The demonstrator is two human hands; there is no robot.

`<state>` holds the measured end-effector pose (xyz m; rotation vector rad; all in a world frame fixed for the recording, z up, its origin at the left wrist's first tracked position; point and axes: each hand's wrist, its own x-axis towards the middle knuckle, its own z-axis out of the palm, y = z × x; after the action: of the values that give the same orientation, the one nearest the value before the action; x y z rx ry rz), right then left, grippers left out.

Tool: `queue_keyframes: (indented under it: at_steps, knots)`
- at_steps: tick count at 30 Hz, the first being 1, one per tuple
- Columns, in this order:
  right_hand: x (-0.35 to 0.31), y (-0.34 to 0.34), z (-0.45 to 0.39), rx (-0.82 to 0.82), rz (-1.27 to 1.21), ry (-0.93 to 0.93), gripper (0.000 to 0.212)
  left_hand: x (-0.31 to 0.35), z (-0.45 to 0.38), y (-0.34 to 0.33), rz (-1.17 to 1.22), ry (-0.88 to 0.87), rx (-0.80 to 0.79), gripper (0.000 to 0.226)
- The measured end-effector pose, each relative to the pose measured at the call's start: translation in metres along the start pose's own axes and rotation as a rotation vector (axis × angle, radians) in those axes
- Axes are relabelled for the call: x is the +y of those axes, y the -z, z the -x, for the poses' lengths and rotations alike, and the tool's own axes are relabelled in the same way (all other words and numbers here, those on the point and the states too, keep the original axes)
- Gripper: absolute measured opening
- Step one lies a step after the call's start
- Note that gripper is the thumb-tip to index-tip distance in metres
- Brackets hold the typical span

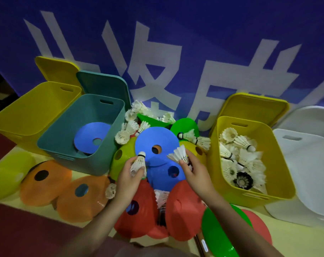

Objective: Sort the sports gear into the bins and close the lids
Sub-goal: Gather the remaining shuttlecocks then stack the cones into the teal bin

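My left hand (130, 178) grips a white shuttlecock (139, 161) above a pile of flat disc cones. My right hand (193, 170) pinches another white shuttlecock (178, 154). Both hover over a blue disc cone (153, 140) at the centre of the pile. To the right stands an open yellow bin (285, 175) filled with several shuttlecocks. On the left, a teal bin (109, 145) holds blue disc cones (89, 136). An empty yellow bin (15, 115) stands further left. More loose shuttlecocks (131, 125) lie behind the pile.
Orange disc cones (52, 184), red ones (183, 210), green ones (218, 230) and yellow-green ones (120, 156) cover the floor in front. A white bin (309, 173) stands at far right. Lids lean behind the bins against a blue banner wall (176, 43).
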<state>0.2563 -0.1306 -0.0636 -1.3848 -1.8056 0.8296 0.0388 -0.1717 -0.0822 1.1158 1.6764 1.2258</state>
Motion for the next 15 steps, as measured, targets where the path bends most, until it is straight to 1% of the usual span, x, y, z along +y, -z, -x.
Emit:
queue_keyframes:
  at_steps: [6,10,13,15]
  knots:
    - [0.011,0.062,0.011,0.189,-0.003,-0.075,0.043,0.043,0.0,-0.071,0.025,-0.155,-0.185,0.032]
    - [0.04,0.111,0.011,0.294,0.043,-0.18,0.056,0.076,0.0,-0.128,-0.008,-0.22,-0.333,0.036]
    - [0.065,0.153,0.018,0.357,0.103,-0.264,0.051,0.093,-0.002,-0.174,-0.119,-0.3,-0.415,0.043]
    - [0.085,0.18,0.026,0.362,0.144,-0.306,0.05,0.101,-0.003,-0.2,-0.173,-0.323,-0.48,0.046]
